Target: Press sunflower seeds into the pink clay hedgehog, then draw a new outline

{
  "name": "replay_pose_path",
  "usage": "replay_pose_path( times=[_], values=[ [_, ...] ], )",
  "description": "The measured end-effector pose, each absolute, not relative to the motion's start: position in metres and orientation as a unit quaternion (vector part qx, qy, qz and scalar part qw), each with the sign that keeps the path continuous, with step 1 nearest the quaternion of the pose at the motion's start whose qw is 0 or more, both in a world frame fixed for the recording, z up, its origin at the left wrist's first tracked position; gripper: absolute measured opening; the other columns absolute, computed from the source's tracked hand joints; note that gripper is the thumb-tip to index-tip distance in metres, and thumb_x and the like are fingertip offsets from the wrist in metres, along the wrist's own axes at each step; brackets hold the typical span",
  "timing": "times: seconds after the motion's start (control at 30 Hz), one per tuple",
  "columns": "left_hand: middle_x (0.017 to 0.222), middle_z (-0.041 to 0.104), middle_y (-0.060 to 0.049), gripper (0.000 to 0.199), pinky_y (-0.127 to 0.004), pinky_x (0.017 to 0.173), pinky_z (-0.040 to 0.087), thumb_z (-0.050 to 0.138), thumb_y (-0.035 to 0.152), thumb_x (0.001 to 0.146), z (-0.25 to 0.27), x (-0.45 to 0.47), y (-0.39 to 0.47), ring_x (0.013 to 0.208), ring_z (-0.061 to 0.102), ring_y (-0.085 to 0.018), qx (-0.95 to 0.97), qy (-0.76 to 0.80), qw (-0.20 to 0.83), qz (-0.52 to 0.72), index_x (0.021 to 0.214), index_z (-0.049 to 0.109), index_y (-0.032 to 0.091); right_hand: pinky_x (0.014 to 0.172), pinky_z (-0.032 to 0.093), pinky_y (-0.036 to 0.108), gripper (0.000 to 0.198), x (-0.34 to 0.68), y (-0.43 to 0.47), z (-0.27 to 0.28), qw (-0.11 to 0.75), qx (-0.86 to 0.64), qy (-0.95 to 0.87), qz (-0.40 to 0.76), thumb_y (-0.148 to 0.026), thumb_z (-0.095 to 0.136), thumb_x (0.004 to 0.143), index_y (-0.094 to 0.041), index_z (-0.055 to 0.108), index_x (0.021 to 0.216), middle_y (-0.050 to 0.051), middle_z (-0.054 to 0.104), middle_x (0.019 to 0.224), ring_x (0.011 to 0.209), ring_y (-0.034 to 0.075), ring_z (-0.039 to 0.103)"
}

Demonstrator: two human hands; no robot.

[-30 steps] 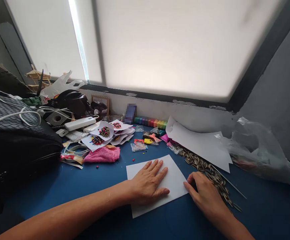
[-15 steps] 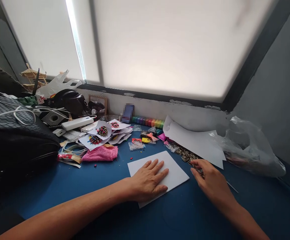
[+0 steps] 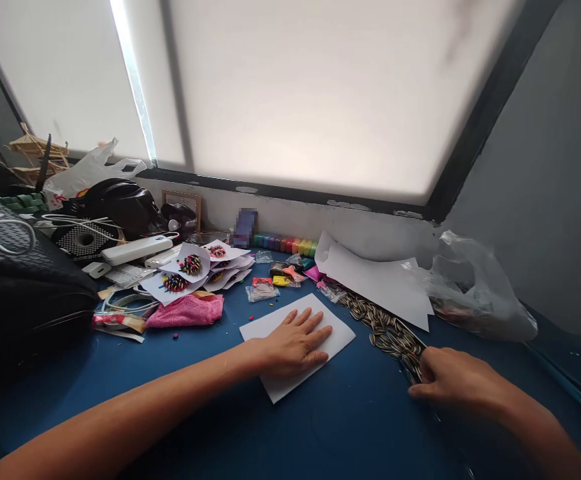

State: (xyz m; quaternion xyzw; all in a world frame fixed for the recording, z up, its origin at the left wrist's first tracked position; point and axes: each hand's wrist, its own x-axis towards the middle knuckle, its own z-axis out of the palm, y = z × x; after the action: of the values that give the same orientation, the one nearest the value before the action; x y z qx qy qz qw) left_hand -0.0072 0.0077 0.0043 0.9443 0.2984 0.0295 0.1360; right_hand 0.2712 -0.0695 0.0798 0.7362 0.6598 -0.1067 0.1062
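Observation:
My left hand [image 3: 297, 343] lies flat, fingers spread, on a square of white paper [image 3: 275, 390] at the middle of the blue table. To its right, my right hand [image 3: 445, 377] is closed at the near end of a pile of striped sunflower seeds [image 3: 387, 333]. Its thumb and fingers come together there, and what they hold is hidden. A thin pale edge runs along the seeds up to the fingers; I cannot tell what it belongs to.
Behind the seeds lie white sheets [image 3: 370, 273] and a clear plastic bag [image 3: 490, 293]. Small packets of coloured clay [image 3: 281, 281] are farther back. Papers with seed-and-clay figures [image 3: 176, 283], a pink cloth [image 3: 187, 311] and a black bag [image 3: 25, 287] occupy the left.
My right hand has moved right and nearer me, and its fingers have closed. More of the seed pile shows now. My left hand stays flat on the paper, and the view has shifted rightward.

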Motion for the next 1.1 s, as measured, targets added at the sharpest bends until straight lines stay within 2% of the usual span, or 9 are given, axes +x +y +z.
replay_pose_path(
  times=[0.17,0.37,0.47,0.57,0.67,0.77,0.87,1.1],
  values=[
    [0.159,0.015,-0.01,0.058,-0.054,0.115,0.008,0.027,0.053,0.1,0.004,-0.005,0.022,0.146,0.009,-0.033,0.946,0.296,0.127,0.033,0.151,0.028,0.025,0.053,0.033,0.027,0.006,0.263,-0.07,0.077,0.129,0.725,0.666,-0.121,-0.02,0.061,0.068,-0.022,0.057,0.064,0.004,0.067,0.073,0.068,0.021,0.062],
    [0.159,0.015,-0.01,0.057,-0.053,0.115,0.01,0.022,0.052,0.101,-0.006,-0.008,0.016,0.146,0.009,-0.033,0.945,0.307,0.103,0.052,0.151,0.027,0.025,0.051,0.028,0.029,0.015,0.268,-0.067,0.071,0.122,0.737,0.658,-0.093,-0.019,0.058,0.072,-0.022,0.053,0.058,0.005,0.066,0.068,0.064,0.023,0.061],
    [0.158,0.019,-0.011,0.057,-0.054,0.114,0.013,0.022,0.053,0.101,-0.008,-0.01,0.012,0.145,0.013,-0.035,0.943,0.312,0.093,0.065,0.15,0.029,0.024,0.05,0.03,0.03,0.021,0.275,-0.064,0.073,0.104,0.75,0.649,-0.079,-0.03,0.059,0.078,-0.022,0.057,0.059,0.005,0.068,0.067,0.063,0.023,0.062],
    [0.156,0.027,-0.012,0.055,-0.055,0.113,0.016,0.024,0.052,0.101,-0.005,-0.011,0.007,0.144,0.021,-0.035,0.942,0.316,0.079,0.082,0.147,0.034,0.024,0.054,0.037,0.03,0.031,0.28,-0.058,0.076,0.067,0.776,0.626,-0.042,-0.038,0.045,0.091,-0.022,0.067,0.076,0.008,0.071,0.077,0.072,0.025,0.066],
    [0.152,0.034,-0.012,0.05,-0.053,0.113,0.02,0.026,0.049,0.102,-0.003,-0.01,0.004,0.14,0.028,-0.034,0.942,0.314,0.069,0.097,0.142,0.04,0.023,0.062,0.042,0.033,0.039,0.28,-0.05,0.072,0.035,0.794,0.607,0.011,-0.031,0.032,0.097,-0.02,0.07,0.095,0.011,0.072,0.096,0.088,0.027,0.067],
    [0.151,0.035,-0.013,0.05,-0.053,0.112,0.022,0.028,0.048,0.101,-0.003,-0.009,0.002,0.139,0.03,-0.035,0.941,0.316,0.065,0.104,0.141,0.041,0.022,0.072,0.046,0.035,0.041,0.278,-0.044,0.062,0.02,0.794,0.606,0.047,-0.026,0.031,0.097,-0.019,0.071,0.104,0.013,0.07,0.111,0.102,0.029,0.064],
    [0.151,0.034,-0.015,0.051,-0.054,0.111,0.024,0.03,0.048,0.101,-0.005,-0.008,0.002,0.14,0.029,-0.037,0.94,0.319,0.064,0.105,0.142,0.04,0.02,0.078,0.047,0.034,0.039,0.278,-0.042,0.053,0.018,0.793,0.606,0.059,-0.024,0.034,0.097,-0.017,0.07,0.111,0.013,0.07,0.113,0.107,0.029,0.063],
    [0.152,0.033,-0.014,0.051,-0.054,0.111,0.025,0.029,0.05,0.101,-0.009,-0.008,0.002,0.14,0.028,-0.037,0.937,0.325,0.06,0.114,0.143,0.038,0.023,0.068,0.048,0.03,0.032,0.282,-0.037,0.051,0.009,0.796,0.604,0.037,-0.021,0.042,0.092,-0.019,0.072,0.103,0.011,0.074,0.107,0.102,0.027,0.066]
  ],
)
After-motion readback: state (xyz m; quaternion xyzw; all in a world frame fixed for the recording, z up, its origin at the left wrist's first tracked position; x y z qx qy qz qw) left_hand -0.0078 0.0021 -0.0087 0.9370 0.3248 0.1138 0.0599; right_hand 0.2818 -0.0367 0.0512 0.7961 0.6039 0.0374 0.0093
